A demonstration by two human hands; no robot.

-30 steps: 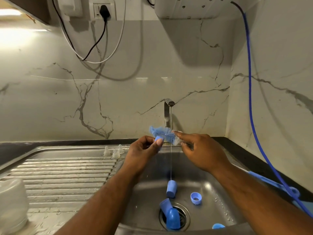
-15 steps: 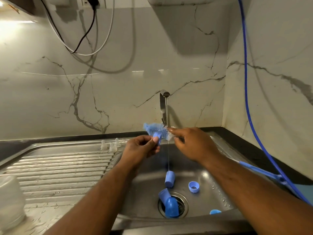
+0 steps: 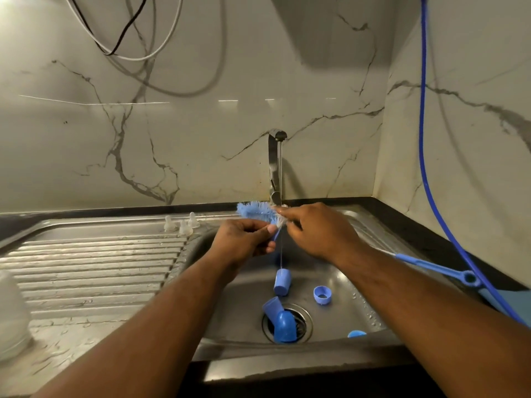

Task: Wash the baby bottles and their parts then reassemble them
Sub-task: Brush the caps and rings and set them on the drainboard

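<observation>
- Hands meet over the basin's twelve o'clock: the left hand (image 3: 244, 239) pinches a small blue part (image 3: 275, 236) between thumb and fingers, against the bristles of the brush (image 3: 254, 211).
- Right hand (image 3: 319, 231) fingers curl round the brush stem just behind the bristles; its blue handle (image 3: 431, 267) points toward three o'clock.
- Three clear teats (image 3: 184, 225) stand on the drainboard (image 3: 94, 268) at ten o'clock.
- Five blue pieces (image 3: 271, 307) lie on the basin floor: a cap (image 3: 282, 282) under the thin stream, a ring collar (image 3: 322, 295) beside it, two overlapping on the drain (image 3: 303, 326) at six o'clock, and one half hidden at five.
- One clear bottle (image 3: 11, 311) sits at the frame's eight o'clock.
- Steel sink (image 3: 330, 347), ribbed drainboard, tap (image 3: 274, 156) running; veined marble walls (image 3: 201, 139), a blue hose (image 3: 421, 139) at right, cables (image 3: 120, 50) overhead.
</observation>
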